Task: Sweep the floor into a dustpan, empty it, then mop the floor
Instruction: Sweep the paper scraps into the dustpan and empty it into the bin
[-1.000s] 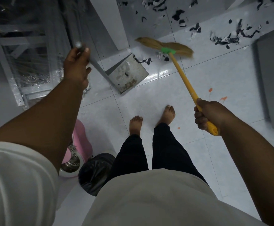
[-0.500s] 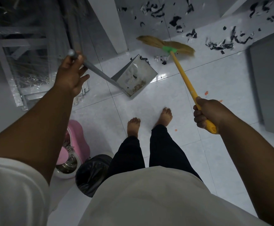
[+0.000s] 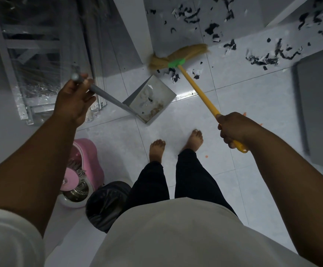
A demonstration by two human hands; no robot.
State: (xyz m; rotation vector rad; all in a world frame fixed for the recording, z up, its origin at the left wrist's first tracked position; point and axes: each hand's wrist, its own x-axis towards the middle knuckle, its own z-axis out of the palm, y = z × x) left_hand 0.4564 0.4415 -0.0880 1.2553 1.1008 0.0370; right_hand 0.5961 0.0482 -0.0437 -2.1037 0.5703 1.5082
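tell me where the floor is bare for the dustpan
Bare tiles lie between the dustpan and the feet, and between the broom and the grey panel at right. Crowded: black scraps past the broom, mop bucket and bin lower left.

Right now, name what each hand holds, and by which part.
Left hand: dustpan, by the top of its grey handle. Right hand: broom, near the end of its yellow stick.
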